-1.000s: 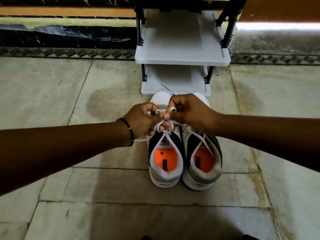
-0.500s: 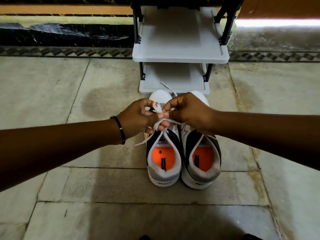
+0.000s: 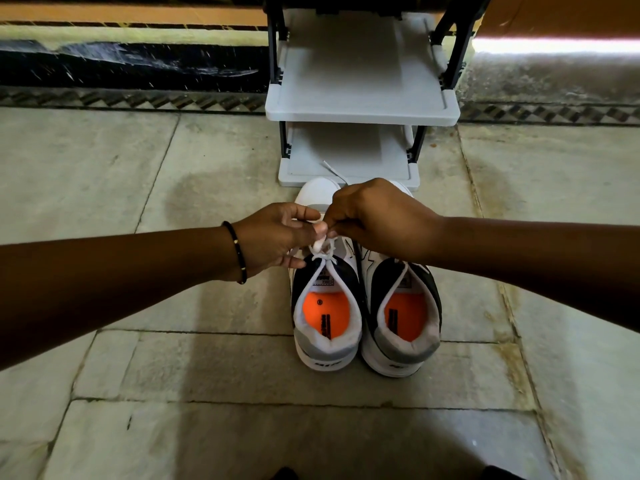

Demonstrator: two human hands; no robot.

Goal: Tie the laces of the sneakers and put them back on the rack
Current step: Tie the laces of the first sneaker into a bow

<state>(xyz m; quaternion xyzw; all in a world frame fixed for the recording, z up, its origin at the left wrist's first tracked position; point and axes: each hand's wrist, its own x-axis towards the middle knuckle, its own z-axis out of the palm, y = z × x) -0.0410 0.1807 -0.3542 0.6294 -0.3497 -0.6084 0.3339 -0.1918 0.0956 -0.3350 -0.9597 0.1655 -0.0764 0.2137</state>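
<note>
Two white, black and grey sneakers with orange insoles stand side by side on the stone floor, heels toward me: the left sneaker [image 3: 325, 327] and the right sneaker [image 3: 403, 327]. My left hand [image 3: 277, 237] and my right hand [image 3: 377, 220] meet above the left sneaker's tongue, both pinching its white lace [image 3: 320, 249]. A knot sits just below my fingers. One loose lace end [image 3: 332, 169] lies on the lowest shelf of the grey shoe rack [image 3: 363, 112], right behind the toes.
The rack has black side posts and stands against a dark wall base with a patterned border strip [image 3: 138, 100]. Stone floor tiles [image 3: 173, 375] spread all around the sneakers. A dark bead bracelet [image 3: 239, 252] is on my left wrist.
Both hands have shifted slightly while working the left sneaker's lace; the loops held up earlier are drawn down into a tighter knot near the tongue. The sneakers have stayed in place.
</note>
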